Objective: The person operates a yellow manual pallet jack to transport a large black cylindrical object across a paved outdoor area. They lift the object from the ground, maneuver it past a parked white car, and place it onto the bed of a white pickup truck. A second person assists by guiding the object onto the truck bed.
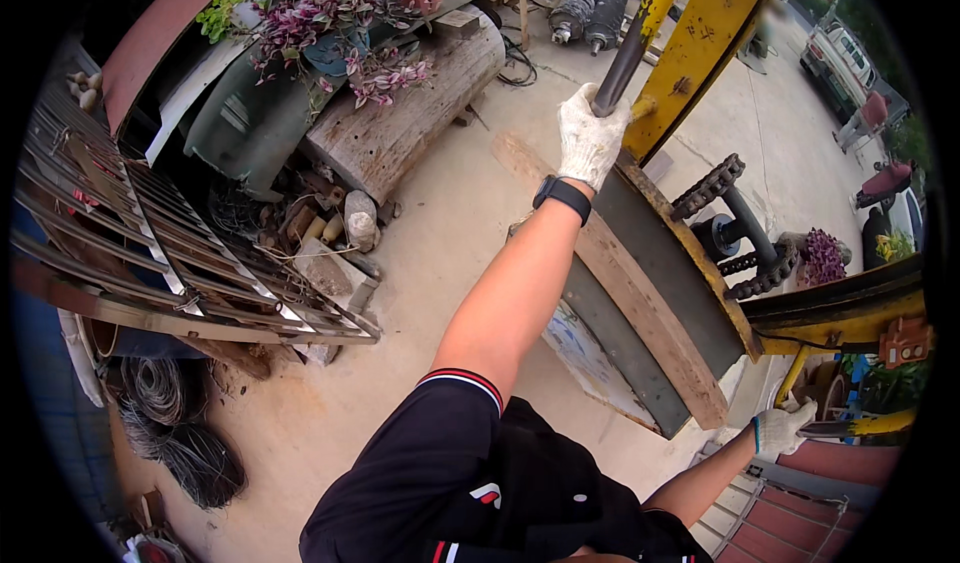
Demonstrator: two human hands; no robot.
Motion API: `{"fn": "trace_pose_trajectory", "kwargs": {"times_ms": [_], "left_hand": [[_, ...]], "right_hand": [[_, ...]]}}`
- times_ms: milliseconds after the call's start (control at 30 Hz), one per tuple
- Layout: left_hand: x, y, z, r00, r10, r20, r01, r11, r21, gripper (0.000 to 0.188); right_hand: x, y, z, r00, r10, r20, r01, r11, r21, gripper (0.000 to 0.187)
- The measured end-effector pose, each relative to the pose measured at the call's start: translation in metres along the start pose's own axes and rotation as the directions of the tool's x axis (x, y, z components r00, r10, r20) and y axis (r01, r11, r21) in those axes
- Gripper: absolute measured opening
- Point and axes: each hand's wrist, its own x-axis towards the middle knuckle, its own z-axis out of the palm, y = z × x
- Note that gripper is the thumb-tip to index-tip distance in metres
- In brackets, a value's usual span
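Note:
My left hand [590, 135], in a white knit glove with a black watch on the wrist, reaches far forward. It is closed around the dark bare end of a yellow-painted bar [652, 11]. Off to the right, my right hand [784, 428], also gloved, is closed at the dark end of a second yellow bar [880, 423]. Between my arms lies a long wooden plank [640, 298], slanting beside a grey steel surface [668, 233]. A yellow steel upright [700, 58] rises just beyond my left hand. Heavy black roller chains [710, 187] hang beside the frame.
At left stand a metal grille [150, 233] and coils of wire [190, 453]. A thick log [410, 113] lies near potted purple plants [320, 18]. An orange-brown control box [905, 343] sits on the right. Farther off are a truck [840, 58] and a person [868, 113].

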Motion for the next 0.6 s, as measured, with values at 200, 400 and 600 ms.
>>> {"fn": "trace_pose_trajectory", "kwargs": {"times_ms": [200, 400, 600], "left_hand": [[-0.061, 0.059, -0.096, 0.992, -0.101, 0.081, 0.103, 0.995, -0.019, 0.021], [-0.116, 0.091, -0.129, 0.996, -0.082, 0.027, 0.082, 0.997, -0.012, 0.02], [-0.218, 0.15, -0.234, 0.987, -0.149, 0.064, 0.15, 0.989, -0.006, 0.021]], "right_hand": [[-0.018, -0.024, -0.095, 0.937, -0.322, 0.133, 0.346, 0.813, -0.468, 0.017], [-0.031, -0.083, -0.121, 0.994, -0.083, -0.068, 0.077, 0.992, -0.097, 0.031], [-0.073, -0.083, -0.255, 0.99, -0.122, -0.065, 0.106, 0.973, -0.203, 0.03]]}}
